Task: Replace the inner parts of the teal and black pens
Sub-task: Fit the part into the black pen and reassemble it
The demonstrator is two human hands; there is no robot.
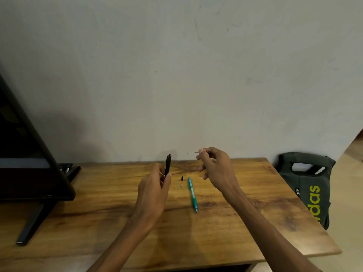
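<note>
Left hand (155, 185) gripping black pen (168, 165), right hand (213, 167) pinching thin refill (192, 153); bag (308, 185) lettering "das".

On your right, beside the table, the dark grey fabric bag (306, 185) with cut-out handles is the only thing carrying lettering you can read. Yellow-green letters run sideways up its front panel, spelling "das" in full, with part of another letter below them where the table edge cuts them off; the style is that of the Adidas wordmark. A small zip pull hangs on the bag's left edge, and its marking is too small for you to read. Nothing else before you bears legible writing
</note>
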